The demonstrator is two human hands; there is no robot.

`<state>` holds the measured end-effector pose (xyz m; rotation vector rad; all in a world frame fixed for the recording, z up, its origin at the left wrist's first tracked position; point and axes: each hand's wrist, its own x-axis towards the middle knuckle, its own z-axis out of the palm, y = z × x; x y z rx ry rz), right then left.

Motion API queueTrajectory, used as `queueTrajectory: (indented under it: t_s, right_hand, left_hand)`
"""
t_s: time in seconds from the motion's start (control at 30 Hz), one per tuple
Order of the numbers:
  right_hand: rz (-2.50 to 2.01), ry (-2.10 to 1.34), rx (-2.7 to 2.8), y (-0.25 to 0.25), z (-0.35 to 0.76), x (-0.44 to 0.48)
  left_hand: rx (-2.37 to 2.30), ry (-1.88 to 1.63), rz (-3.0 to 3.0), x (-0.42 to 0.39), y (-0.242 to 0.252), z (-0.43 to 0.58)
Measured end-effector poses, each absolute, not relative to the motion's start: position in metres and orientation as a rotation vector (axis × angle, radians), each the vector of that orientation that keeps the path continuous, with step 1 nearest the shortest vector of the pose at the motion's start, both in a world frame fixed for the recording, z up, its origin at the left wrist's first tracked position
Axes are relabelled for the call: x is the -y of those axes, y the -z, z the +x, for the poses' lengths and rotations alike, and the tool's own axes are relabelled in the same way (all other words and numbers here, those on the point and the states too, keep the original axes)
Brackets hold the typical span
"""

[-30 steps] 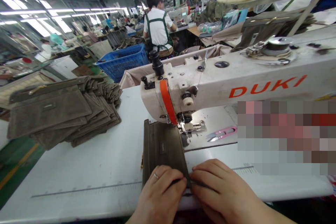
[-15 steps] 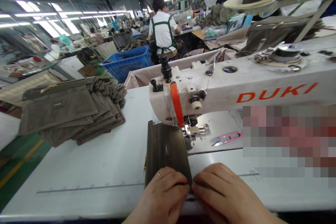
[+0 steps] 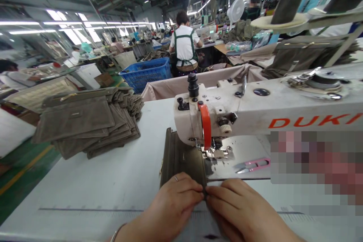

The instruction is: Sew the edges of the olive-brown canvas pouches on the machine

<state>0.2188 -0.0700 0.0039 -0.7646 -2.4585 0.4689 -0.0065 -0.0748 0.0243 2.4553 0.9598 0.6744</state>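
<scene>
A dark olive fabric pouch piece (image 3: 185, 160) with a small label and a gold zipper pull on its left side lies on the sewing table. Its far right edge runs beneath the presser foot (image 3: 217, 154) of a white sewing machine (image 3: 188, 111). My left hand (image 3: 177, 198), wearing a ring, rests over the near part and pinches the right edge. Just opposite, my right hand (image 3: 241, 206) pinches the same edge, fingertips almost touching the left ones. The piece's near end is partly hidden under my hands.
Pink-handled thread snips (image 3: 253, 164) lie right of the presser foot. At the left of the table is a stack of similar olive pieces (image 3: 82, 121). Behind stand a blue plastic basket (image 3: 146, 73) and a seated co-worker (image 3: 184, 45). A ruler scale (image 3: 113, 210) marks the table's front.
Both hands have moved forward along the table, toward the presser foot, with the fabric piece sliding further under the machine. The whole view has shifted, so the machine appears lower and further right.
</scene>
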Motion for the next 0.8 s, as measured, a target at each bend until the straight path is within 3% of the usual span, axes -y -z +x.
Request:
queueTrajectory:
  t_s: [0.47, 0.8]
  right_hand:
    - [-0.864, -0.47, 2.582, -0.021, 0.21, 0.03]
    - [-0.943, -0.338, 2.452, -0.001, 0.209, 0.011]
  left_hand:
    - [-0.985, -0.69, 2.559, 0.031, -0.016, -0.014]
    - [-1.034, -0.651, 2.649, 0.002, -0.015, -0.017]
